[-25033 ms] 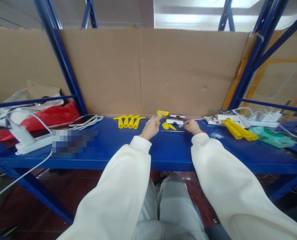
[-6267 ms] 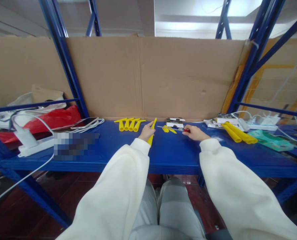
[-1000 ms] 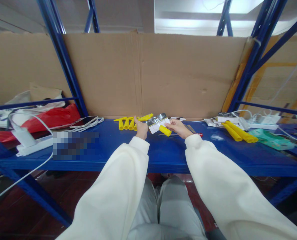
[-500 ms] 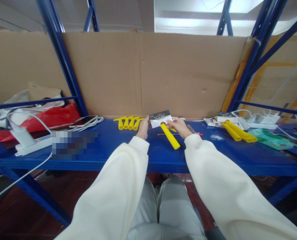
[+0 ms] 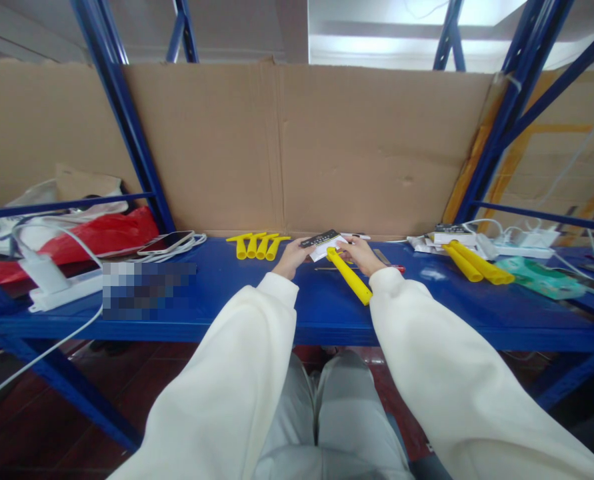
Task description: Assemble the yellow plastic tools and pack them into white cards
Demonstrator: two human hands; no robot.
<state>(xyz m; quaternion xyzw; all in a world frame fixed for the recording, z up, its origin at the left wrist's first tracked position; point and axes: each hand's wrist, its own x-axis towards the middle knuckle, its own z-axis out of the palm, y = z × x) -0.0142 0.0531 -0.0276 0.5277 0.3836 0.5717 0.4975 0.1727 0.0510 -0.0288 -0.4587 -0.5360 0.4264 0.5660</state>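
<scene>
Over the blue shelf, my left hand [image 5: 290, 257] is closed on the left edge of a black-and-white printed card [image 5: 323, 243], which is tilted. From the right, my right hand [image 5: 361, 255] grips a yellow plastic tool [image 5: 351, 277] by its upper end, against the card. The tool's long round handle slants down toward my right cuff; its head is mostly hidden by the fingers and card. Behind my right wrist lies a screwdriver with a red handle [image 5: 399, 269]. To the left of my left hand, several similar yellow tools [image 5: 261, 247] lie in a row.
Two yellow handles [image 5: 479, 264] rest on the right beside a stack of cards [image 5: 451, 233] and a green packet [image 5: 547, 277]. White power strips [image 5: 71, 290] and cables sit at both sides. A phone [image 5: 165, 243] lies left; cardboard [image 5: 327, 147] stands behind the shelf.
The card has tipped flatter, and its printed face appears shorter. The yellow handle's lower end has swung slightly right and down, and both hands have drawn a little closer together.
</scene>
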